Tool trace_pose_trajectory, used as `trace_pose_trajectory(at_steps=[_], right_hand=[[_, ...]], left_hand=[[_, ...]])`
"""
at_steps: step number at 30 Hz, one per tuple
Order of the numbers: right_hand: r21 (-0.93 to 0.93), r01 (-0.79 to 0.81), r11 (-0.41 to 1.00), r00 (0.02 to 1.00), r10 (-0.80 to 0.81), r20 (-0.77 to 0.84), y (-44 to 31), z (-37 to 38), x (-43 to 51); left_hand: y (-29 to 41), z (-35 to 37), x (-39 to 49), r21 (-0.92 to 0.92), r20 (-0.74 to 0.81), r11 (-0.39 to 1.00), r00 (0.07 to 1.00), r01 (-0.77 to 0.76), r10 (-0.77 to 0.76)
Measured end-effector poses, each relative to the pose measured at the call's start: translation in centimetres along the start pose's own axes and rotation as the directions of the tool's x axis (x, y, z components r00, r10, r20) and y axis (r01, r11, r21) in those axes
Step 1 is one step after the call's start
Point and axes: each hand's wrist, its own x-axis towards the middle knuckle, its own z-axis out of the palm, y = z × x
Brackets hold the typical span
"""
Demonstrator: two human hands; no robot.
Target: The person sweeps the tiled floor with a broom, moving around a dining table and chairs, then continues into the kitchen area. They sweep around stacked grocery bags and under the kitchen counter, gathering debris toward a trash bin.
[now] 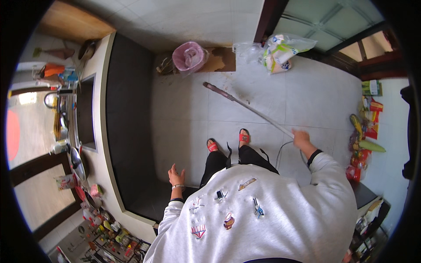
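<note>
My right hand (301, 138) is closed around the upper end of a long-handled floor-cleaning tool (260, 114), probably a broom. Its narrow brownish head (217, 91) points up and left, on or just above the tiled floor (243, 131). Small brown debris (245, 100) lies on the tiles to the right of that head. Below my right hand loops a thin dark cord (279, 151); I cannot tell what it joins. My left hand (176, 177) hangs with fingers apart and holds nothing, beside the dark cabinet front.
By the far wall a pink lined bin (189, 57) stands on brown cardboard (221, 59). Plastic packages (279, 54) lie near the glass door (324, 24). A counter with a sink (87, 113) runs along the left. Vegetables (371, 145) and bags line the right wall.
</note>
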Motion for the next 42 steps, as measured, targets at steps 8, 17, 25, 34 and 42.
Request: trace_pose_trajectory(at_steps=[8,17,25,34,42], right_hand=[[0.548,-0.322,0.772,0.946,0.247,0.209,-1.7,7.7,-9.2],[0.776,-0.166,0.608,0.943,0.329,-0.055,-11.6,11.9,7.5],[0.833,-0.220,0.507,0.933,0.360,0.028,-27.1,4.8,19.3],[0.754,-0.441,0.488,0.897,0.214,0.386,-32.0,-5.5,7.7],[0.820,-0.462,0.338,0.824,0.506,0.256,-32.3,1.1,-2.1]], left_hand=[[-5.1,0.4,11.1,0.147,0.203,0.989,0.979,-0.012,-0.019],[4.9,-7.7,30.5,-0.131,0.436,0.937,0.830,-0.324,0.348],[4.7,-13.4,39.5,-0.128,0.481,0.957,0.828,-0.259,0.288],[3.3,-10.2,40.9,-0.133,0.634,0.963,0.727,-0.235,0.265],[7.1,-11.0,40.8,-0.194,0.544,0.815,0.632,-0.545,0.552]])
